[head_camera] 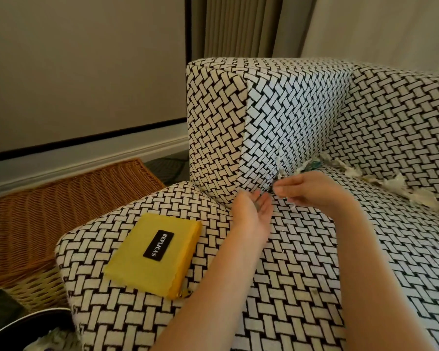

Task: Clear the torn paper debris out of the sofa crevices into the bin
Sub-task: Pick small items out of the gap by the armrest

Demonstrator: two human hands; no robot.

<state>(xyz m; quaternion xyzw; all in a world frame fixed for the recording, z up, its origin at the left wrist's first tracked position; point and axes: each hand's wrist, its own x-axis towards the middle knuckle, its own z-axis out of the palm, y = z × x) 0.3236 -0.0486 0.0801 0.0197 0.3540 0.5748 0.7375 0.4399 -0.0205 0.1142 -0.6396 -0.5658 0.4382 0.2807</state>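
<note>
The torn paper (393, 184) lies strung along the crevice where the seat meets the backrest of the sofa (302, 262). Pale ragged pieces run from the corner by the armrest (213, 127) out towards the right edge of the view. One small scrap (280, 175) sits right in that corner, at the tips of your right hand (312, 192). The thumb and fingers are pinched together on it, though the spot is slightly blurred.

Your left hand (251, 216) lies just beside it, palm up, fingers relaxed and gripping nothing. It seems held there as a tray, so that what you pull out drops into the palm and not back onto the seat. A small grey bit may already rest in the palm, but you cannot tell for sure.

The rest of the paper is well apart from both sets of fingers, further right along the crevice and untouched.

The bin (15, 330) shows only as a dark rim at the lower left, on the floor beside the sofa, with pale scraps already in it. You will probably gather a handful before carrying it over. A yellow pouch (152, 257) lies flat on the seat between you and the bin, and a wicker basket (61, 211) stands beyond the sofa's left end.
</note>
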